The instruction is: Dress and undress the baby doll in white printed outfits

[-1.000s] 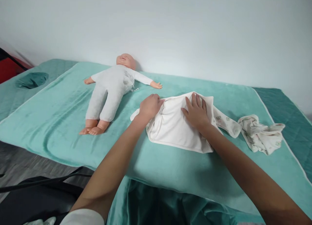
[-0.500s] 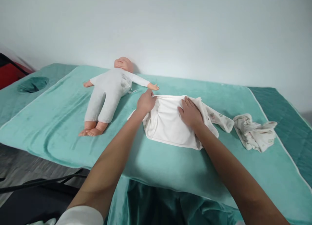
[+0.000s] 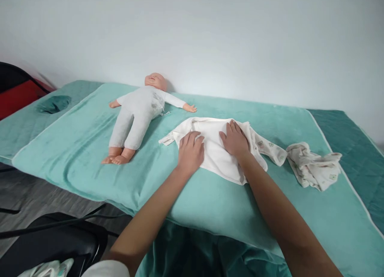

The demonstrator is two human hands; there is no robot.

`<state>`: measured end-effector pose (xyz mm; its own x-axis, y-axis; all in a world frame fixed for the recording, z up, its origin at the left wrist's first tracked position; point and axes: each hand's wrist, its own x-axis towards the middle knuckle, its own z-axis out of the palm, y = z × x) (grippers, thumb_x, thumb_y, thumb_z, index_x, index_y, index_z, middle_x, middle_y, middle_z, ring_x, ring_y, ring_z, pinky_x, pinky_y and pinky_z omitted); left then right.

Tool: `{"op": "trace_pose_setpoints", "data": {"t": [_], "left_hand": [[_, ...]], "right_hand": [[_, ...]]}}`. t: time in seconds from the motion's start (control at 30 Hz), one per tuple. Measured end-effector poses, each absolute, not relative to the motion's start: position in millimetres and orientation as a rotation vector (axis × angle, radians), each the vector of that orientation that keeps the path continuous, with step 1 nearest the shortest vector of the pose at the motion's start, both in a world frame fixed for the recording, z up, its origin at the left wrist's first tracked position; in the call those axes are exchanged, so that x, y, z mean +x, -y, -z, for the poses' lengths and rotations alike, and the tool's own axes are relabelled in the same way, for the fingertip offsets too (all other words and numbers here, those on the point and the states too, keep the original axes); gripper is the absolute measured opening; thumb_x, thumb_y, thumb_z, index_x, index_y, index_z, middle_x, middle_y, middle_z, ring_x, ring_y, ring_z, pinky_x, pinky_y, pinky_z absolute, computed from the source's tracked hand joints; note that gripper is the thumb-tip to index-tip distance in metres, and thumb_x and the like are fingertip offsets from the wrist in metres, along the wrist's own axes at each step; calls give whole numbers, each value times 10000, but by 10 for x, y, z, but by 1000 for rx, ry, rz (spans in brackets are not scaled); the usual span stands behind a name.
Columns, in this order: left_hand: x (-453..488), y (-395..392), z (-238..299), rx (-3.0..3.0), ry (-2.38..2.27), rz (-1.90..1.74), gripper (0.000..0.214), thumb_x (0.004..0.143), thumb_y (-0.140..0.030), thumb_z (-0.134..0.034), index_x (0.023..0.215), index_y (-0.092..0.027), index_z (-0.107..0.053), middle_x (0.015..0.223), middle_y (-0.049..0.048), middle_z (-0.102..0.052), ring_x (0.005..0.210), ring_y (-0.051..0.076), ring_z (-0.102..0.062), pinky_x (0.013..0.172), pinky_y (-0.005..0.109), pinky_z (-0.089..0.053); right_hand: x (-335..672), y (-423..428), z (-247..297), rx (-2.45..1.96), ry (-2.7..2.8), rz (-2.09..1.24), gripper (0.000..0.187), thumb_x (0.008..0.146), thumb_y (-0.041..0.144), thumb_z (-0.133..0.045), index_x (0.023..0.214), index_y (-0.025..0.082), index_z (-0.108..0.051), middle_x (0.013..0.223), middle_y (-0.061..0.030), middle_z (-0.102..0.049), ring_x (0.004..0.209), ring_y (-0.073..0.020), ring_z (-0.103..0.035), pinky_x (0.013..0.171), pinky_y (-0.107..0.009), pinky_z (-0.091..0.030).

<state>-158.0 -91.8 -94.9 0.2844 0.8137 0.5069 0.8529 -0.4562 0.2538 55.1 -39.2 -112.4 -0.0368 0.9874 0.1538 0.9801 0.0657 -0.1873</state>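
Observation:
A small white baby shirt [image 3: 213,153] lies spread on the green bed cover, its right sleeve showing a small print. My left hand [image 3: 191,149] rests on the left part of the shirt, fingers a little bent and apart. On the upper right part my right hand [image 3: 235,139] lies flat with its fingers stretched out. Left of the shirt a baby doll [image 3: 138,111] in a white cloth body lies on its back, one arm reaching toward the shirt. A crumpled printed baby garment [image 3: 315,165] sits right of the shirt sleeve.
The bed [image 3: 90,149] under everything has a face hole [image 3: 54,104] at its left end. A white wall [image 3: 240,49] stands behind it. At the lower left is a black chair [image 3: 54,241] with folded cloth on it. A red and black object [image 3: 21,97] is at the far left.
My left hand has let go of the shirt's upper left edge and moved down and right onto its front. The left sleeve now shows. My right hand has stayed in place.

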Motion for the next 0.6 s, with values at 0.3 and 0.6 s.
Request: {"op": "trace_pose_setpoints", "data": {"t": [0.3, 0.6], "left_hand": [[-1882, 1191, 1037, -2204, 2233, 779, 523, 854, -503, -696, 1249, -185, -569, 1180, 133, -677, 1163, 343, -580, 967, 481, -448], [-1988, 1241, 1114, -2130, 2286, 1141, 187, 991, -217, -408, 966, -187, -590, 975, 101, -688, 954, 246, -625, 860, 382, -473]], "right_hand": [[401, 479, 1037, -1701, 2471, 51, 524, 986, 94, -266, 1430, 39, -536, 1556, -208, -465, 1461, -285, -422, 1214, -449, -328], [97, 508, 1025, -1843, 2381, -33, 559, 936, 97, -354, 1470, -26, -468, 1597, -276, -364, 1512, -380, -327, 1187, -519, -339]]}}
